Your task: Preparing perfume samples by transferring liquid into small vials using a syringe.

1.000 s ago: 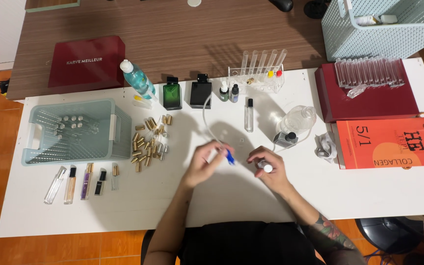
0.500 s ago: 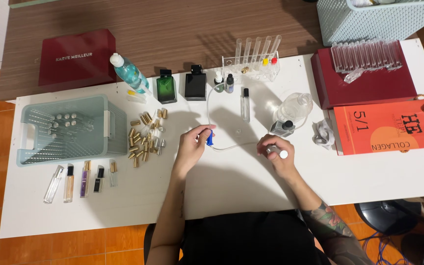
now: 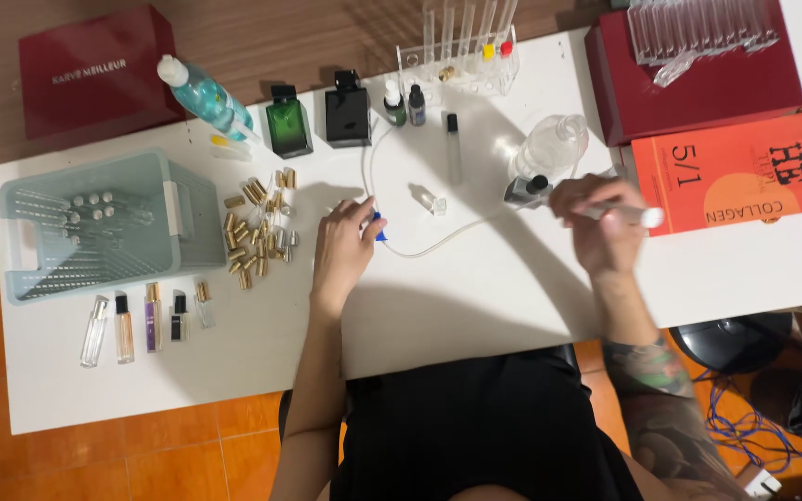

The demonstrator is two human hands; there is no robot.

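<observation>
My left hand (image 3: 345,249) rests on the white table (image 3: 475,288) and pinches a small blue fitting (image 3: 379,226) at the end of a thin clear tube (image 3: 438,243). My right hand (image 3: 598,221) is closed on a white pen-like syringe (image 3: 628,216), held near a small black-capped vial (image 3: 526,190) and a clear round flask (image 3: 551,147). A tiny clear bottle (image 3: 432,199) stands between my hands. The tube curves up toward the bottles at the back.
A pale green basket (image 3: 104,223) sits at left with gold caps (image 3: 257,232) beside it and several slim vials (image 3: 141,320) in front. Green (image 3: 288,123) and black (image 3: 348,109) bottles, a tube rack (image 3: 461,51), red boxes (image 3: 698,83) and an orange bag (image 3: 744,172) line the back and right.
My right hand has moved right, toward the flask and black-capped vial, carrying the syringe. My left hand has stayed at the blue fitting. The camera now sits closer to the table.
</observation>
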